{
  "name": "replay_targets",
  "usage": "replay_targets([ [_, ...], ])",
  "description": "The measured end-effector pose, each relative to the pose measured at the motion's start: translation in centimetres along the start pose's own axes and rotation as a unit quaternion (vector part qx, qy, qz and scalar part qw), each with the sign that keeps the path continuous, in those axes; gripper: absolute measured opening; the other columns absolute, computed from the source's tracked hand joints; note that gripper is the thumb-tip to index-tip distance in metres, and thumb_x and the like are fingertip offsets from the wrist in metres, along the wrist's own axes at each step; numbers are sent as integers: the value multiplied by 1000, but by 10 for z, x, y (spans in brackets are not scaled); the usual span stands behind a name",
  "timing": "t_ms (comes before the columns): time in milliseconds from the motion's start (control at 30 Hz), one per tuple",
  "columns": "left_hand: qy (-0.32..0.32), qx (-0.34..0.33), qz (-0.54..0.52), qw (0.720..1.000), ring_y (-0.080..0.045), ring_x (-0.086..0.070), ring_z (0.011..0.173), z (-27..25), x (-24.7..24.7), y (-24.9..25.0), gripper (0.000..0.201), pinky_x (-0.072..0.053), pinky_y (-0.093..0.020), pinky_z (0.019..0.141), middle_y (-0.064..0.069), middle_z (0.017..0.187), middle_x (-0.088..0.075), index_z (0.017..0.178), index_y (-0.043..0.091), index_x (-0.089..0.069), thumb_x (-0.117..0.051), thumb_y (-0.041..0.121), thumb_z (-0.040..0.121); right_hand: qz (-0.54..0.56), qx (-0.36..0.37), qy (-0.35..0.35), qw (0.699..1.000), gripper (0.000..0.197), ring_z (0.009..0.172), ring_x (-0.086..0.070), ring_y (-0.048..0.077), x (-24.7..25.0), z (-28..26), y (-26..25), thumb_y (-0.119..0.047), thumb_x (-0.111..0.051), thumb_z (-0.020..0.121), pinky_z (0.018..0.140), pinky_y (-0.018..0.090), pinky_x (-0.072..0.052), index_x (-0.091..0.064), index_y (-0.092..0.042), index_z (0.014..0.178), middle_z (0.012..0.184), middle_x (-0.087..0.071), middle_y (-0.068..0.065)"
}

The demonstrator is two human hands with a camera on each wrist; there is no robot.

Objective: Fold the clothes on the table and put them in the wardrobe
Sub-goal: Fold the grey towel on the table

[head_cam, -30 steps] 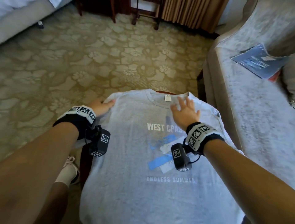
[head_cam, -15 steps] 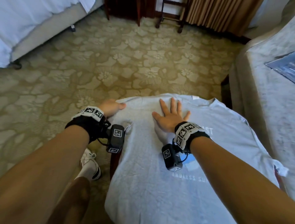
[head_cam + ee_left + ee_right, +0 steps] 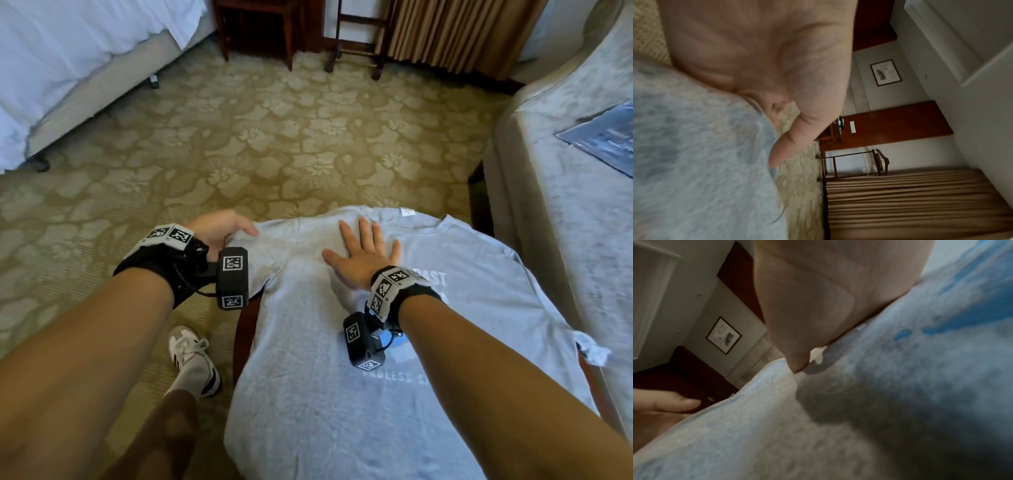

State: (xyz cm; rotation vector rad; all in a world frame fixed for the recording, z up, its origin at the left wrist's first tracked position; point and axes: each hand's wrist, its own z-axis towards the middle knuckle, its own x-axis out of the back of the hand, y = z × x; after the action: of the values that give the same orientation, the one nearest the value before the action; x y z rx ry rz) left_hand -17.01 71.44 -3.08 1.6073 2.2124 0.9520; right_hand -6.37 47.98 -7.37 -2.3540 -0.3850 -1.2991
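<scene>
A light grey-blue T-shirt [image 3: 342, 394] with white lettering and a blue print lies face up over a small dark wooden table [image 3: 244, 329], collar away from me. My left hand [image 3: 222, 233] grips the shirt's left shoulder edge, thumb on top and fingers curled under the fabric. In the left wrist view the thumb [image 3: 785, 149] lies on the T-shirt [image 3: 694, 146]. My right hand [image 3: 364, 253] presses flat on the chest just left of the collar, fingers spread. The right wrist view shows its palm [image 3: 818, 296] on the T-shirt [image 3: 818, 426].
A sofa [image 3: 565, 257] with a blue booklet [image 3: 606, 137] on it stands close to the table's right side. A bed [image 3: 68, 68] is at the far left, with a wooden stand [image 3: 356, 41] and curtains [image 3: 462, 34] at the back. My shoe [image 3: 195, 359] rests on patterned carpet.
My right hand has slid from the collar leftward and now lies flat on the left chest. My left hand has curled round the shoulder edge. The view has swung left.
</scene>
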Motion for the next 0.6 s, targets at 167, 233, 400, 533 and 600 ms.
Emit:
replay_targets([
  [167, 144, -93, 126, 977, -26, -62, 101, 6, -4, 4, 36, -52, -38, 86, -11, 110, -68, 97, 13, -69, -82, 8, 64, 0, 1, 5, 1000, 77, 145, 31, 17, -2, 3, 1, -77, -19, 89, 115, 57, 18, 14, -46, 152, 158, 33, -7],
  [233, 185, -145, 128, 963, -22, -60, 99, 2, -9, 9, 36, -48, -32, 77, -5, 107, -67, 96, 15, -67, -82, 6, 66, -3, 1, 4, 1000, 78, 145, 32, 17, -3, 4, 2, -78, -19, 89, 115, 57, 18, 14, -46, 152, 158, 33, -7],
  [400, 181, -145, 244, 942, -25, -58, 105, -20, -17, 32, 41, -49, -34, 89, -8, 114, -64, 110, 7, -68, -82, 13, 71, 11, 9, -12, 1000, 79, 145, 33, 17, -2, 5, 5, -79, -22, 88, 115, 57, 18, 14, -47, 151, 157, 35, -8],
  [533, 135, -127, 274, 944, -30, -55, 119, -54, -28, 52, 53, -45, -44, 103, -9, 130, -59, 127, 13, -61, -78, 23, 77, 16, 29, 0, 999, 80, 147, 29, 19, -3, 6, 7, -75, -22, 91, 116, 57, 17, 16, -42, 153, 158, 33, -5],
  [600, 114, -173, 215, 954, -25, -50, 125, -67, -46, 63, 56, -43, -43, 106, -3, 138, -52, 132, 23, -56, -75, 17, 79, 68, 58, 53, 995, 74, 150, 20, 19, -3, 4, 10, -61, -25, 98, 118, 55, 11, 14, -34, 155, 162, 24, -2],
])
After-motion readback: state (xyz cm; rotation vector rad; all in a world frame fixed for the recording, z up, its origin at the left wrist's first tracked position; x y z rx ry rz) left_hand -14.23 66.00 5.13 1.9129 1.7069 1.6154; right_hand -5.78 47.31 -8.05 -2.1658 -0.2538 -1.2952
